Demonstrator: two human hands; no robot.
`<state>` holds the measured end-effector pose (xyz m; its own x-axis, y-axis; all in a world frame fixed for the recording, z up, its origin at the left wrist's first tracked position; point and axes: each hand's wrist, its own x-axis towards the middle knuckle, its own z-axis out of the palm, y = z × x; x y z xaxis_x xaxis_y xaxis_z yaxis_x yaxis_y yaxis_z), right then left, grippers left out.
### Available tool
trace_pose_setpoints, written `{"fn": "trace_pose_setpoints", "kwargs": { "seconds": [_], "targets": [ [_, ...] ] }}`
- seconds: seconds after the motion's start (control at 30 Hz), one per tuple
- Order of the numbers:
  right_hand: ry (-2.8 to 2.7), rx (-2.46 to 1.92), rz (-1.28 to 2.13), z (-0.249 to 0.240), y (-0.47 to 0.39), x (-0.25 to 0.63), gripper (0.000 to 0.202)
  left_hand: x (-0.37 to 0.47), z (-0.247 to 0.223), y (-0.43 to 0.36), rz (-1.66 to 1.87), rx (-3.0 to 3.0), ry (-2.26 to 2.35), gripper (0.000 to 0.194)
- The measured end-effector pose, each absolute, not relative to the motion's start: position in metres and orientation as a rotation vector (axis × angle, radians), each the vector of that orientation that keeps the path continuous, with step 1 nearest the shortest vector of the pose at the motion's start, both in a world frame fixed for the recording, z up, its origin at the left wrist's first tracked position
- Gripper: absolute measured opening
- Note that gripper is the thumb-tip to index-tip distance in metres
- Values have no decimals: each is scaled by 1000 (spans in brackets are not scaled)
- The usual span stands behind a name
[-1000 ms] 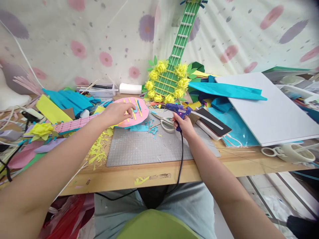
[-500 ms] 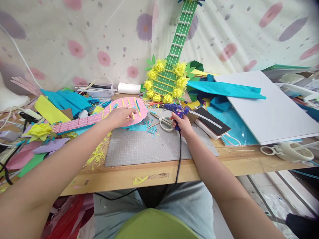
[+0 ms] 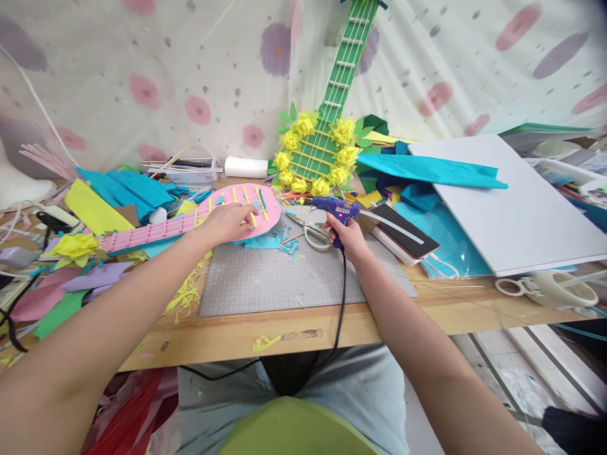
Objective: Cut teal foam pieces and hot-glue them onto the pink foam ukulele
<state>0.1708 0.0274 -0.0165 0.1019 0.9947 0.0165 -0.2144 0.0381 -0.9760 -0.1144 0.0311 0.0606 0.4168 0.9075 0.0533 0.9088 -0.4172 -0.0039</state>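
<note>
A pink paper guitar (image 3: 271, 205) with yellow strips and white strings lies at the left, its neck pointing left. On its body rests my left hand (image 3: 226, 224), fingers bent together near a yellow strip; whatever they pinch is too small to make out. My right hand (image 3: 348, 237) is wrapped round a blue glue gun (image 3: 327, 205), its nozzle pointing left and a glue stick out of its back. Scissors (image 3: 317, 237) lie just left of that hand. Behind stands a green paper guitar (image 3: 310, 157) ringed with yellow flowers.
A grey cutting mat (image 3: 265, 284) with blue scraps lies on the wooden table (image 3: 218, 335). At the right are a black-topped device (image 3: 408, 230), a white board (image 3: 512, 208) and a tape roll (image 3: 569, 289). The gun's cord (image 3: 342, 303) hangs over the front edge.
</note>
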Motion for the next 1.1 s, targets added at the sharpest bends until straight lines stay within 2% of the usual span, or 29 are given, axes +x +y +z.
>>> {"fn": "trace_pose_setpoints", "kwargs": {
  "seconds": [0.53, 0.83, 1.0, 1.1],
  "targets": [
    [-1008, -1082, 1186, -17, 28, 172, 46, -115, 75, 32, 28, -2639, -1748, 39],
    [-972, -1044, 1192, -14, 27, 173, 48, -138, 98, 35, -268, -2392, -1890, 42],
    [-919, -1090, 1173, -12, 27, 173, 49, -146, 109, 30, -715, -2292, -1931, 36],
    [-870, -1127, 1143, -12, 29, 175, 49, -150, 118, 26, -828, -2230, -1976, 32]
  ]
}}
